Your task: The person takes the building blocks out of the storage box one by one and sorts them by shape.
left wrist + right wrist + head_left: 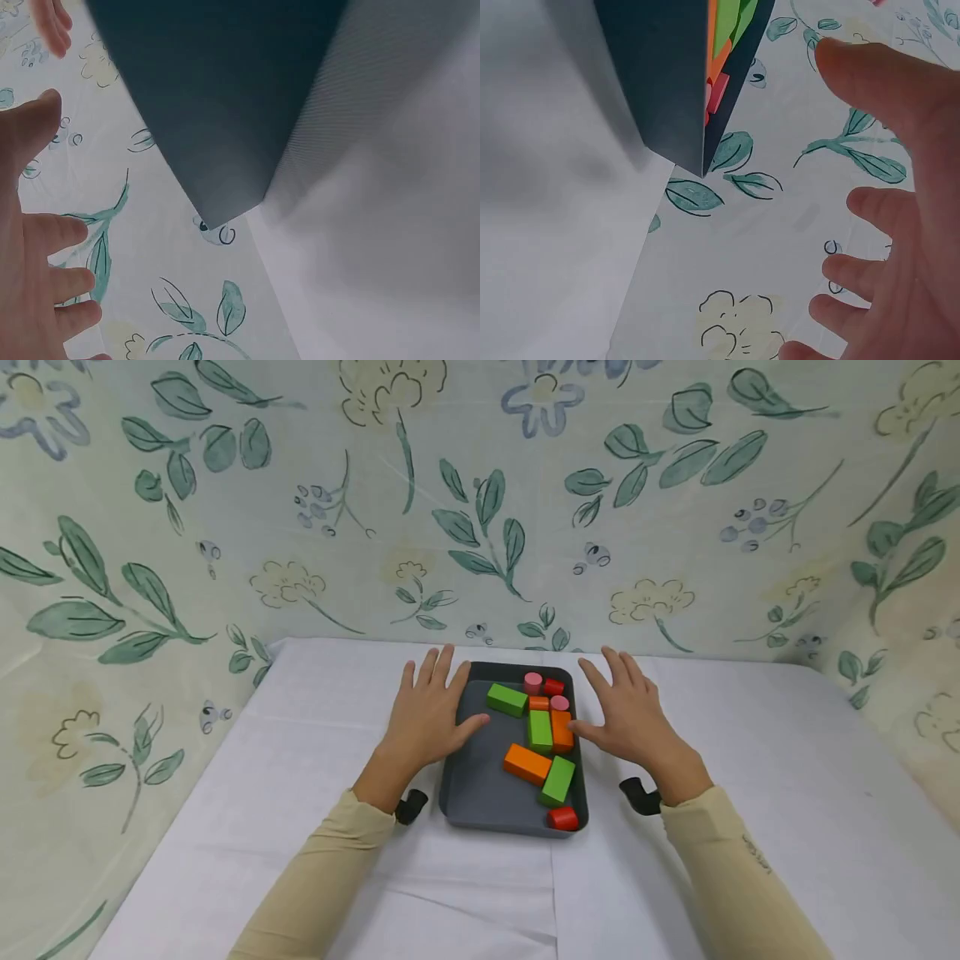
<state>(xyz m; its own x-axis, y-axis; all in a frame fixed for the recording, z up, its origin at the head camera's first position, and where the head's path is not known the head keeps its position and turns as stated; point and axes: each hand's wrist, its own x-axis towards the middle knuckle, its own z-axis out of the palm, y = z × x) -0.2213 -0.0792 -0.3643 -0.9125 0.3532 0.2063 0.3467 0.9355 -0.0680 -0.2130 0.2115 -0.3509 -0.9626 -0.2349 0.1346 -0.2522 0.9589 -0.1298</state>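
White tabletop (787,827): supports the grey tray (480,777), which lies between my hands. My left hand (429,714) is spread wide at the tray's left side, fingers extended, thumb reaching inward; it holds nothing. My right hand (626,714) is likewise spread at the right side and holds nothing. Both wrist views show a gap between hand and tray wall.

Tray contents, mostly toward the right: three green blocks (557,781) and two long orange blocks (527,764). The middle green block stands side by side with one orange block; the other orange block lies slanted, its end at the lowest green block. Smaller pieces: a short orange piece (538,702), two red cylinders (562,818) in the far-right and near-right corner areas, and two pink cylinders (532,683) near the far end.
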